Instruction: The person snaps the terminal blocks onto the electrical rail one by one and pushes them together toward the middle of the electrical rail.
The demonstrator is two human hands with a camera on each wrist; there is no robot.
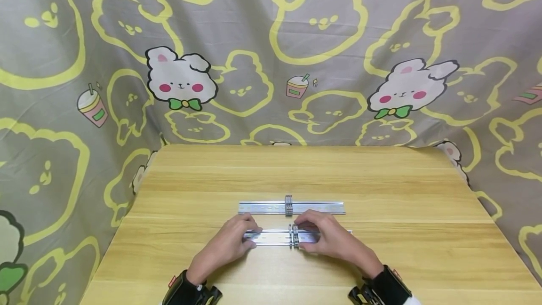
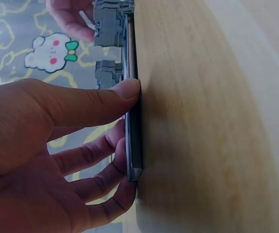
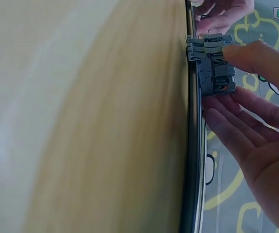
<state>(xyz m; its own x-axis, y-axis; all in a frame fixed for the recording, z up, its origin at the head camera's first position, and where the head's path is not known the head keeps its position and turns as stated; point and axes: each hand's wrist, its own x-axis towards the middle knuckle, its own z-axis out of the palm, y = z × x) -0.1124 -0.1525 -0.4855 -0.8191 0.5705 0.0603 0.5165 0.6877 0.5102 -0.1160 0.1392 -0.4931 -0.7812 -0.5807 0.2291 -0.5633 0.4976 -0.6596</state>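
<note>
Near the front of the table, a metal DIN rail (image 1: 271,237) carries several grey terminal blocks (image 1: 295,236), with a narrow gap among them. My left hand (image 1: 232,239) grips the rail's left end, thumb on the near edge and fingers on the far edge. At the blocks, my right hand (image 1: 328,236) pinches the group between thumb and fingers; the right wrist view shows the thumb on the grey blocks (image 3: 212,63). Behind lies a second DIN rail (image 1: 262,208), untouched, with a small group of terminal blocks (image 1: 289,206) near its middle.
Both rails lie roughly parallel on the wood-grain table (image 1: 402,248). A grey curtain (image 1: 254,27) with yellow outlines and white rabbits hangs behind the table and along its sides.
</note>
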